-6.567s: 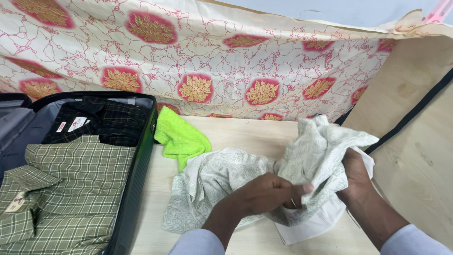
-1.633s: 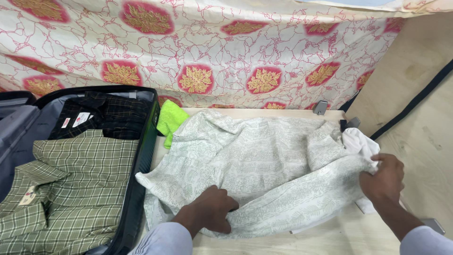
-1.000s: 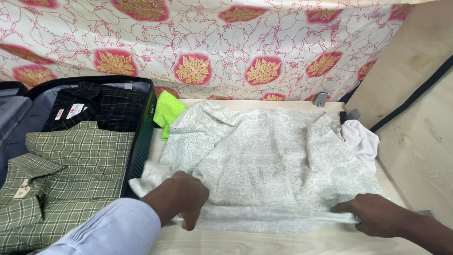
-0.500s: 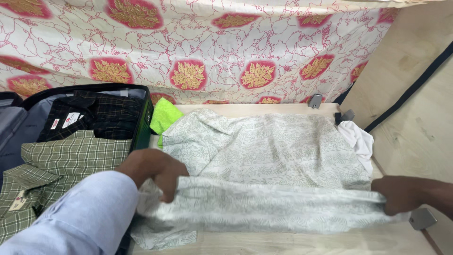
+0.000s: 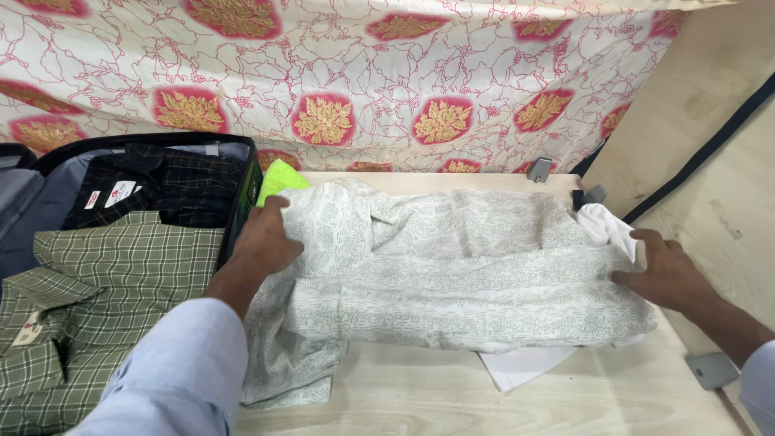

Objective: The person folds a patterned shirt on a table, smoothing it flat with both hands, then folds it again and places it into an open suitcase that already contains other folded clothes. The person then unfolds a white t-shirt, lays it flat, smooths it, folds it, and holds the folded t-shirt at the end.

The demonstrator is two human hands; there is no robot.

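Behind everything, a cream backdrop cloth printed with red webbing and gold-centred red medallions (image 5: 347, 89), hung along the back of a pale wood-grain table (image 5: 517, 404), with a light wooden wall panel crossed by a dark strip (image 5: 710, 129) at right. At left, an open dark hard-shell suitcase (image 5: 234, 202), packed with an olive-green checked shirt (image 5: 105, 299) and a dark plaid shirt (image 5: 153, 190) behind it. Across the table's middle, a pale cotton garment with a fine green leaf print (image 5: 460, 274), folded over into a long band, its left end bunched and trailing toward the near edge. Beneath its right part, a white cloth (image 5: 525, 367), corners showing. Left hand (image 5: 266, 238) flat and spread, palm down, pressing the garment's left end just beside the suitcase wall, gripping nothing that shows. Right hand (image 5: 666, 274) likewise flat on the garment's right end, fingers extended, thumb side hidden, so any pinch cannot be told. Likely risks: the loose left end slipping off the near edge, or the white cloth dragging along if the fold is pulled. Smaller things: a lime-green cloth (image 5: 278, 179) behind the left hand, small grey clips (image 5: 539, 169) at the table's back.
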